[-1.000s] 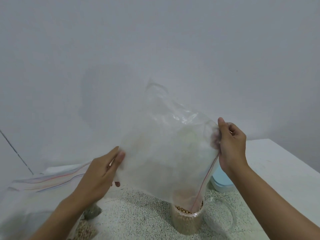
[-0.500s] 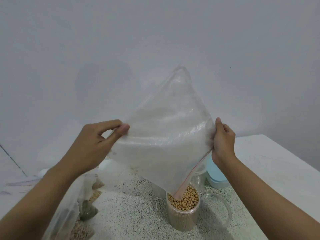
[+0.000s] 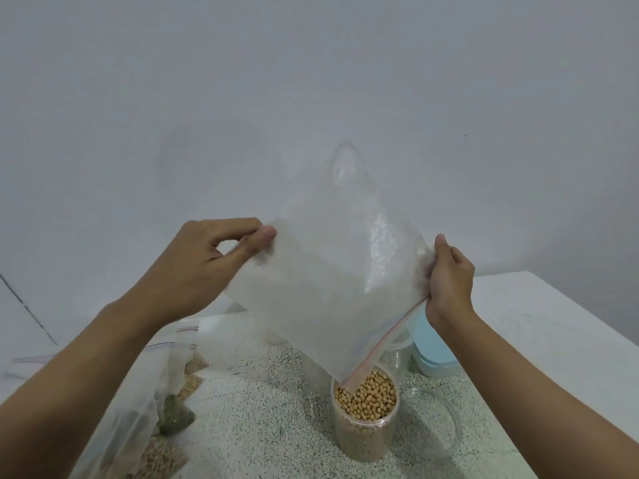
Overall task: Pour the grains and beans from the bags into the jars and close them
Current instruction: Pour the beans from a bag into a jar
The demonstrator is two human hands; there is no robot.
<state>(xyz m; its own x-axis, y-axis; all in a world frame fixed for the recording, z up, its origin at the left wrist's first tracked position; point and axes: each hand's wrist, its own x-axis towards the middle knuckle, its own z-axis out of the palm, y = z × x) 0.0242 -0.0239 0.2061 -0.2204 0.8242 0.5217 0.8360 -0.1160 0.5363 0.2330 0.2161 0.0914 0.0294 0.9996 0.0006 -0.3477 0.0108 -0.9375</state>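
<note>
I hold a clear zip bag (image 3: pixel 325 292) upturned, its red-striped mouth corner hanging just over an open clear jar (image 3: pixel 363 440) filled to the top with yellow soybeans (image 3: pixel 370 397). The bag looks empty. My left hand (image 3: pixel 207 267) pinches the bag's left corner between thumb and forefinger. My right hand (image 3: pixel 449 281) grips the bag's right edge by the zip strip. Another clear jar (image 3: pixel 432 423) stands right of the bean jar; whether it holds anything I cannot tell.
Several zip bags of grains and beans (image 3: pixel 152 420) lie at the lower left. Pale blue lids (image 3: pixel 434 354) are stacked behind the jars. A speckled mat (image 3: pixel 262 426) covers the white table (image 3: pixel 539 333). A plain wall rises behind.
My left hand rose and went from flat under the bag to pinching its corner. The bag's bottom lifted upward, and the beans in the jar came into view.
</note>
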